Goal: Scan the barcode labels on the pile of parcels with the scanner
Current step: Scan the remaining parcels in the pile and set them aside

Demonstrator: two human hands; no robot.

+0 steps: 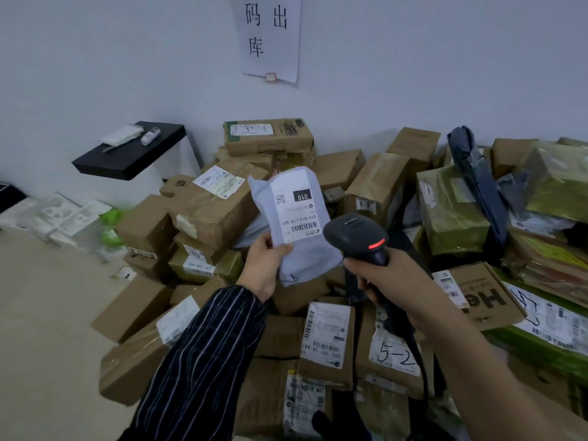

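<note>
I'm watching left hand (265,265) pinching grey mailer (313,249) mid-frame, right hand (391,281) wrapping fingers (362,283) round scanner (356,237), aiming at label (296,211). Judging one scan underway; pile (219,214) looking mostly pending.

Plain white wall (445,58) at back, w/ paper sign (270,39) up high: black handwritten chars, small red-edged tag at bottom edge. Black tabletop (133,160) at left by wall; white folded pack (121,135) + small white cylinder (150,135) near its far corner. Beige floor (47,313) lower left. Light dim, even.
</note>
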